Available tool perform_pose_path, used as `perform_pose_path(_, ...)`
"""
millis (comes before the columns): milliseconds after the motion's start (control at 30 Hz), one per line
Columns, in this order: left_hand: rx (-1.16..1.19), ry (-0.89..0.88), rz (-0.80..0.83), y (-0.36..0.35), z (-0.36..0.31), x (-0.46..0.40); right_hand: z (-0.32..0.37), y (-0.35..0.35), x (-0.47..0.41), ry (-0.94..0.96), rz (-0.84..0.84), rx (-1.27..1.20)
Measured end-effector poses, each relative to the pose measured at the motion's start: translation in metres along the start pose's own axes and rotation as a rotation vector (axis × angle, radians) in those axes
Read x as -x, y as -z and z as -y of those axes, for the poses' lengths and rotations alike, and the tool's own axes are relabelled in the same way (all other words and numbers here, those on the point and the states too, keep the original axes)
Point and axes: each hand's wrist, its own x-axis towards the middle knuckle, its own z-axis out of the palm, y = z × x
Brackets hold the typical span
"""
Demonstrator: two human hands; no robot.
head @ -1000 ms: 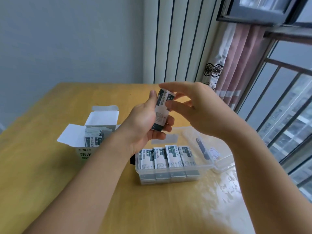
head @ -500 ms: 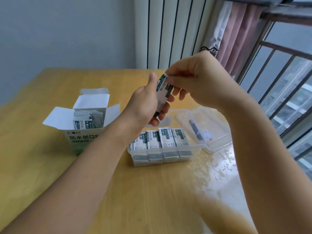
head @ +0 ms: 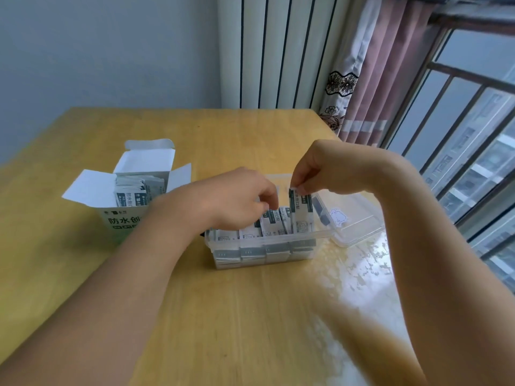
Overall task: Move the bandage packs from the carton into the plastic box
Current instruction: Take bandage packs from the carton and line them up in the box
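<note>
- One pack (head: 302, 211) stands upright at the right end of the box (head: 264, 242), pinched at its top by the right hand (head: 320, 174).
- The left hand (head: 237, 199), fingers curled, reaches down among the packs in the box; whether its grip holds one I cannot tell.
- The box sits on the desk (head: 195, 316), lid (head: 354, 221) open to its right.
- The carton (head: 131, 201), flaps open, stands left of it with packs inside.

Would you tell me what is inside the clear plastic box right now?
The plastic box holds rows of bandage packs; the right hand pinches one upright at its right end. The left hand hides the left rows.
</note>
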Motion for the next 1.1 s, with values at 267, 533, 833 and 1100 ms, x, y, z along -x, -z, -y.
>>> perform_pose_path(267, -0.035, 0.014, 0.015, -0.006, -0.004, -0.001, 0.010, -0.008, -0.003, -0.034, 0.035, 0.086)
perform_pose_path(533, -0.051, 0.020, 0.018, -0.010, 0.002, -0.005, 0.017, -0.012, -0.004, -0.068, -0.009, 0.145)
perform_pose_path(833, -0.056, -0.010, 0.007, -0.006, 0.001, -0.004, 0.024, -0.014, -0.001, -0.090, -0.001, 0.201)
perform_pose_path(1100, -0.031, -0.031, 0.010, -0.004, -0.003, -0.002, 0.019, -0.010, 0.002, -0.056, -0.029, 0.152)
